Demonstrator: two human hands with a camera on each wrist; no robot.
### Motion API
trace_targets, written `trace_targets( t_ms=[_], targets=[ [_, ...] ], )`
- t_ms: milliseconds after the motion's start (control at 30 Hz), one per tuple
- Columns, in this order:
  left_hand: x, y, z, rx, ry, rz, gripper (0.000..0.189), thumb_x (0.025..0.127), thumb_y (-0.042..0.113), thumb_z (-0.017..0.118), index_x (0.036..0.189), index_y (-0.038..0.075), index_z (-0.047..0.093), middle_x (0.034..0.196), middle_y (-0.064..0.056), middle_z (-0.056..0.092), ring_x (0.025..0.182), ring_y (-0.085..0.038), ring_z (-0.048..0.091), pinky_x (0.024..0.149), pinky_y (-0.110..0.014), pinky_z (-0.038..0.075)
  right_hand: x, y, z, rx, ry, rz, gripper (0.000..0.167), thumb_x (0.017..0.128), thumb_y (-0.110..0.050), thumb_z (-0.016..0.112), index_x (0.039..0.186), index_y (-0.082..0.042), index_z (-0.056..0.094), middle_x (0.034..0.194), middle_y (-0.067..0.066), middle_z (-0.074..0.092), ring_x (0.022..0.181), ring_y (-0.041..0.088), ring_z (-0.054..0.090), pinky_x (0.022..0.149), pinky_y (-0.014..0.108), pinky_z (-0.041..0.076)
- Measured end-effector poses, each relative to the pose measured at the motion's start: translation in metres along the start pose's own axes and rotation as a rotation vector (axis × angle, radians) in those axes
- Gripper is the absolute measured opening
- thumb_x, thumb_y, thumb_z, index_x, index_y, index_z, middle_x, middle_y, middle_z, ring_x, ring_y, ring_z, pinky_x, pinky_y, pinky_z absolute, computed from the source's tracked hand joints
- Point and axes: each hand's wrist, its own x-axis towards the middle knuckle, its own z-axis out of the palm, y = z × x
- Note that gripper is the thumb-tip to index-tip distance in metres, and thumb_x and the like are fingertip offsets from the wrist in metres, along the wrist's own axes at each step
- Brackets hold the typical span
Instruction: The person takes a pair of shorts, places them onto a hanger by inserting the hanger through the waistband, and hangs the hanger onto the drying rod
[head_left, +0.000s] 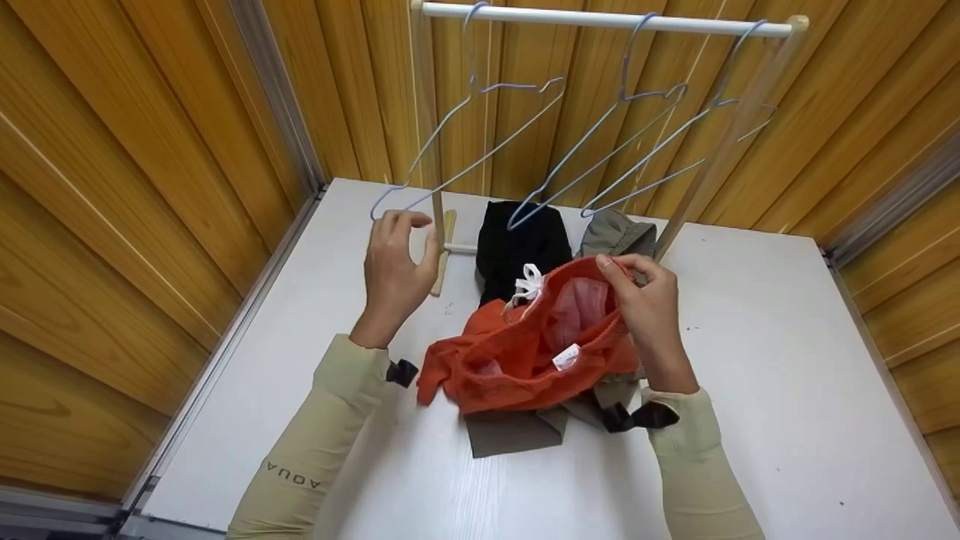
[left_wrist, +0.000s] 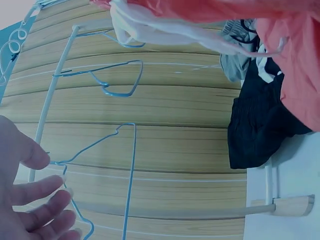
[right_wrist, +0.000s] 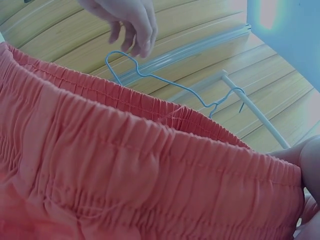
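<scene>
One grip, that of the right hand [head_left: 654,319], pinches the red garment [head_left: 495,386] at the rim of its elastic waistband. The left hand [head_left: 397,266] holds nothing: its fingers are loosely bent, the thumb stands apart from them, and it is near the lower end of the left hanger [head_left: 487,150]. The red garment is between the two hands, over the middle of the desk [head_left: 787,375], with its waistband raised on the right side and its opening turned toward the person. A white drawstring [head_left: 529,281] makes loops at the far edge, and a white label [head_left: 566,358] shows inside the waist. Behind lies a black garment [head_left: 521,240], partly covered by the red one; to its right is a grey garment [head_left: 615,232]. Brownish-grey cloth [head_left: 517,435] comes out at the near side. Farther away, two more hangers [head_left: 624,79] hang on the white rod [head_left: 562,16] of the rack [head_left: 714,169], before a wood-patterned wall [head_left: 135,150].
</scene>
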Motion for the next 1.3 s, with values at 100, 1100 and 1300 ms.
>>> trace_targets(
  t_ms=[100, 1100, 1300],
  targets=[
    [0.006, -0.003, -0.002, 0.012, 0.044, 0.033, 0.022, 0.092, 0.016, 0.06, 0.111, 0.006, 0.065, 0.114, -0.012, 0.059, 0.112, -0.027, 0.054, 0.094, -0.042, 0.044, 0.0, 0.0, 0.0, 0.007, 0.001, -0.003, 0.034, 0.089, -0.03, 0.069, 0.105, 0.0, 0.069, 0.089, -0.01, 0.066, 0.09, 0.016, 0.059, 0.071, 0.02, 0.056],
    [0.031, -0.03, -0.006, 0.152, -0.124, -0.153, 0.062, 0.094, 0.027, 0.057, 0.148, 0.005, 0.036, 0.153, -0.013, 0.038, 0.14, -0.03, 0.036, 0.108, -0.049, 0.03, 0.001, 0.006, -0.001, 0.017, -0.003, 0.001, 0.031, 0.088, -0.029, 0.071, 0.1, -0.001, 0.07, 0.086, -0.009, 0.066, 0.078, 0.012, 0.063, 0.067, 0.024, 0.057],
    [0.032, -0.028, -0.005, 0.15, -0.145, -0.166, 0.059, 0.095, 0.03, 0.056, 0.146, 0.006, 0.038, 0.151, -0.013, 0.04, 0.14, -0.031, 0.036, 0.11, -0.049, 0.028, 0.003, 0.006, -0.003, 0.002, 0.011, -0.013, 0.031, 0.087, -0.029, 0.071, 0.099, 0.0, 0.07, 0.085, -0.012, 0.065, 0.079, 0.01, 0.06, 0.068, 0.025, 0.056]
  ],
)
